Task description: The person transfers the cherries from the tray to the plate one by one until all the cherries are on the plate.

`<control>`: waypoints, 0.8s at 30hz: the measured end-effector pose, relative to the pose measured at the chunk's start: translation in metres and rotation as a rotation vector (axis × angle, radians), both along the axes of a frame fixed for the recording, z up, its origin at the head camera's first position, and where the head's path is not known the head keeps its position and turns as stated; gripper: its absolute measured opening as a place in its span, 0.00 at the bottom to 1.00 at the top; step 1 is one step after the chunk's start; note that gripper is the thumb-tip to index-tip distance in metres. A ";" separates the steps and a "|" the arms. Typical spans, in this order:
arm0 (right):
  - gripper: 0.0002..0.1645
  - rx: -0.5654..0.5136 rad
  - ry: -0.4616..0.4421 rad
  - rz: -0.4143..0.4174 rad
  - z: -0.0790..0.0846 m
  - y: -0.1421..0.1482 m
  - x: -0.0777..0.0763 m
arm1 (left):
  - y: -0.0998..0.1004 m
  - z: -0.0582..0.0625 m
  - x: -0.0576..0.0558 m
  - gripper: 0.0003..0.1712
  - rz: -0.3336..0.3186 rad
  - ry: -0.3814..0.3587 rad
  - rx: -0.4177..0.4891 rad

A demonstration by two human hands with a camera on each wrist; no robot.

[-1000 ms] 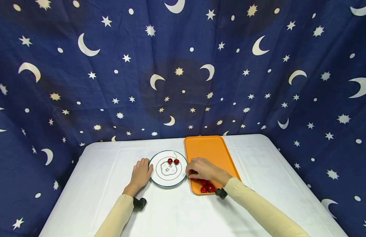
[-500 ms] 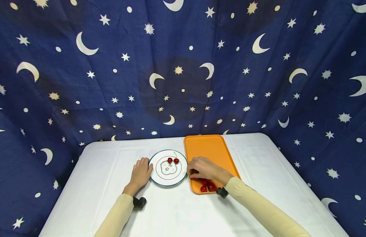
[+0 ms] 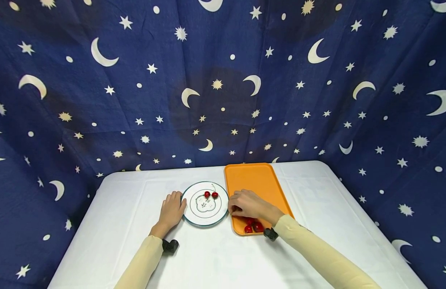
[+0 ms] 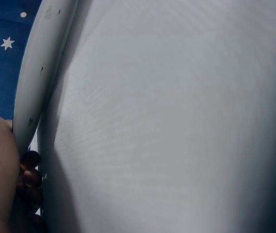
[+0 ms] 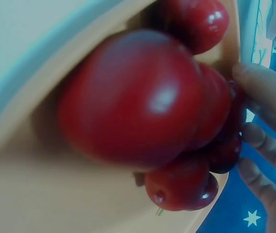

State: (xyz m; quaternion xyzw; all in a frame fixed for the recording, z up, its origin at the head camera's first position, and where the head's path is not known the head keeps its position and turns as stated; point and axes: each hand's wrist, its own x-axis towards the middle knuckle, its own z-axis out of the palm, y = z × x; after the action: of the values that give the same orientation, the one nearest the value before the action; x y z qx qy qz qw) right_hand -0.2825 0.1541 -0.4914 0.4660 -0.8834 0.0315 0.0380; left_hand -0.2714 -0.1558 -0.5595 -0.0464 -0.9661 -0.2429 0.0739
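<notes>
A white plate (image 3: 195, 218) with a dark green rim lies on the table and bears two red cherries (image 3: 210, 195) joined at a stem. My left hand (image 3: 170, 212) grips its left rim, thumb over the edge; the left wrist view shows fingertips (image 4: 31, 175) beyond the plate's side. To the right, an orange tray (image 3: 252, 178) holds several cherries (image 3: 253, 227) at its near end. Bent over its left edge, my right hand (image 3: 250, 205) has thumb and fingers about a cherry (image 5: 237, 109) at the edge of the cluster. From above, the hand hides those fingertips' contact.
A white cloth (image 3: 208, 257) covers the table. Behind and to both sides hangs a dark blue curtain (image 3: 223, 100) with moons and stars. Black wrist cameras sit below each wrist, the right one (image 3: 270, 234) beside the tray's near right corner. The tray and plate nearly meet.
Over the last second my right hand shifts very slightly right over the tray and then stays there. The left hand and plate keep their places; the head view tilts a little.
</notes>
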 end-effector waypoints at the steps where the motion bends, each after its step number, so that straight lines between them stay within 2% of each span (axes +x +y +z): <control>1: 0.05 -0.006 0.005 0.003 0.000 0.000 0.000 | 0.000 0.000 0.000 0.20 0.000 -0.001 0.002; 9: 0.03 -0.094 0.010 -0.010 0.002 0.001 -0.003 | -0.001 0.001 0.000 0.20 0.001 0.000 0.010; 24: 0.04 -0.249 -0.164 -0.121 0.020 -0.005 -0.012 | -0.001 -0.001 -0.002 0.19 -0.003 -0.001 0.005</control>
State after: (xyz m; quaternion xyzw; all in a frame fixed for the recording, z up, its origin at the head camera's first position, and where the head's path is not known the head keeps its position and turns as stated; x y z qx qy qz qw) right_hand -0.2943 0.1486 -0.4717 0.3995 -0.8993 0.1761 0.0252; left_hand -0.2730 -0.1567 -0.5609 -0.0476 -0.9654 -0.2455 0.0733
